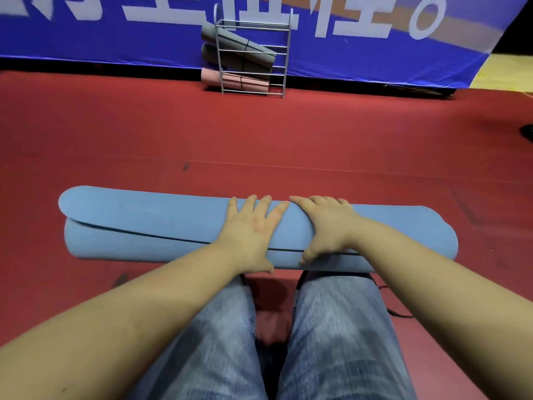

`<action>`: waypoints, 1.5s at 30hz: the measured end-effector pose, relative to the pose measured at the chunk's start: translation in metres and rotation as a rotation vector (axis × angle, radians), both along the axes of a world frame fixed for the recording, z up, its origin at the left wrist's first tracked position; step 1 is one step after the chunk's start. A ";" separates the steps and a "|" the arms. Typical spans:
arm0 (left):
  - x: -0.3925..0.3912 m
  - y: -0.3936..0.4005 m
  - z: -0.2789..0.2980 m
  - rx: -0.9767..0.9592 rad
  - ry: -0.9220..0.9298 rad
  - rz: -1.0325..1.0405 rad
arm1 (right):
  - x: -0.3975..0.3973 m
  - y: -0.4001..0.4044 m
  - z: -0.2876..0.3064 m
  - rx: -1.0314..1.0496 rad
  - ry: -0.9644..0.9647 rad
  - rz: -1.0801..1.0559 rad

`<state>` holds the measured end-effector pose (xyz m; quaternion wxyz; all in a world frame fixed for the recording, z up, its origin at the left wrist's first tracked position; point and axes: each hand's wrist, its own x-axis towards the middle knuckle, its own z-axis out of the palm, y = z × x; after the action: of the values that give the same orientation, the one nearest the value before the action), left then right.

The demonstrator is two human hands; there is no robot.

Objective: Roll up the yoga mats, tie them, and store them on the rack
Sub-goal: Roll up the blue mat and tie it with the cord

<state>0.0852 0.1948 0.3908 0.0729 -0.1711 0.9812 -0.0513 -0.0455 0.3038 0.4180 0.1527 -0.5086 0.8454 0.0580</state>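
Note:
A blue yoga mat (144,223) lies rolled up across the red floor just in front of my knees, its loose end flap showing at the left. My left hand (253,229) presses flat on top of the roll with fingers spread. My right hand (326,223) lies beside it, fingers draped over the roll's top and thumb down its near side. A thin black strap (399,313) lies on the floor by my right knee. At the far wall stands a metal rack (253,57) holding two grey rolled mats (230,41) and a pink one (213,77).
Red floor (259,140) stretches between the blue roll and the rack. A blue banner (375,53) runs along the far wall. My jeans-clad legs (331,327) fill the bottom of the view. A dark object (527,131) sits at the right edge.

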 end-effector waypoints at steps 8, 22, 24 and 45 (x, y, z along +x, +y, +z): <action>-0.029 -0.029 0.007 0.168 -0.049 -0.002 | 0.066 0.031 -0.042 -0.935 -0.438 -0.312; -0.030 -0.031 0.005 0.145 -0.026 -0.012 | 0.066 -0.001 -0.062 -1.020 -1.925 -1.391; -0.027 -0.029 0.006 0.130 -0.007 -0.014 | 0.068 -0.004 -0.067 -1.087 -1.913 -1.412; -0.070 -0.041 0.141 0.997 0.591 0.030 | -0.009 -0.036 0.075 -1.457 -0.727 -0.877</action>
<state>0.0149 0.1541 0.5323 -0.1318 -0.1369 0.8629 0.4683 -0.0550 0.2682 0.4926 0.0594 -0.1004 0.6903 -0.7141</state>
